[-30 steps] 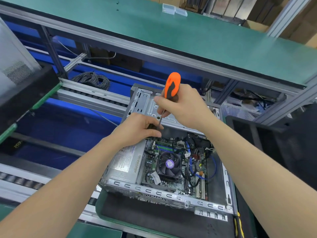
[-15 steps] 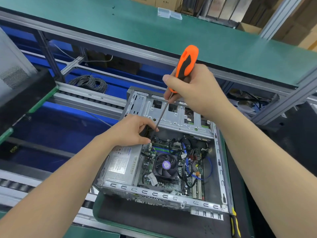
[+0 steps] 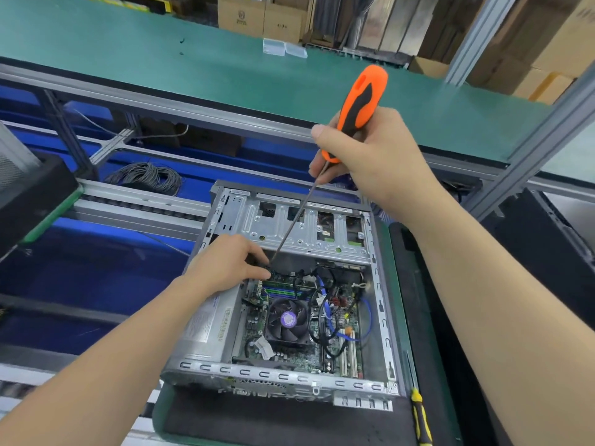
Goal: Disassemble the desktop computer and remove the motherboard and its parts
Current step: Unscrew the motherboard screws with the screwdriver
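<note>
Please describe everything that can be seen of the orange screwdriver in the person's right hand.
The orange-handled screwdriver has a thick, plastic-looking handle with a black inlay and a long, thin metal shaft. The right hand grips the lower handle; the top stands free. The tool slants down and left over the open grey metal computer case. Its tip ends at the curled fingers of the left hand, which hide what it touches.

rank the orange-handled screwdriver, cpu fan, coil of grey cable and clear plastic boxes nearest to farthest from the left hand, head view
From the left hand:
1. orange-handled screwdriver: its tip is right at the hand.
2. CPU fan: lower right, inside the computer case.
3. coil of grey cable: upper left, outside the case.
4. clear plastic boxes: far back on the green shelf.
</note>
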